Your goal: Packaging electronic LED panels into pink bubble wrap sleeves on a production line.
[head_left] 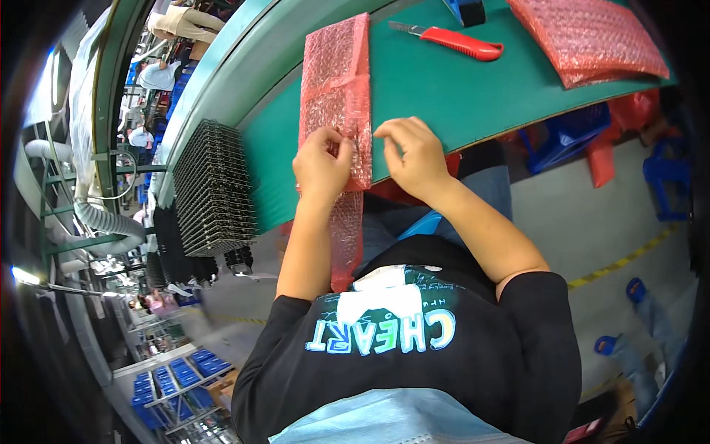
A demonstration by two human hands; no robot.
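Note:
A long pink bubble-wrap package (336, 66) lies on the green work surface in front of me, its near end hanging over the edge towards my lap. My left hand (323, 164) rests on the package's near part, with its fingers curled and closed on the bubble wrap. Just past the package's right edge is my right hand (416, 155), fingers bent, with a gap between thumb and forefinger. I see nothing in that gap. A red utility knife (462, 44) with its blade out lies farther away, to the right of the package.
Another pink bubble-wrap piece (588, 41) lies at the far right, and a blue-and-black object (466, 11) sits beyond the knife. At the left stands a stack of dark wire-like racks (214, 189). A blue stool (665, 177) is on the floor at right.

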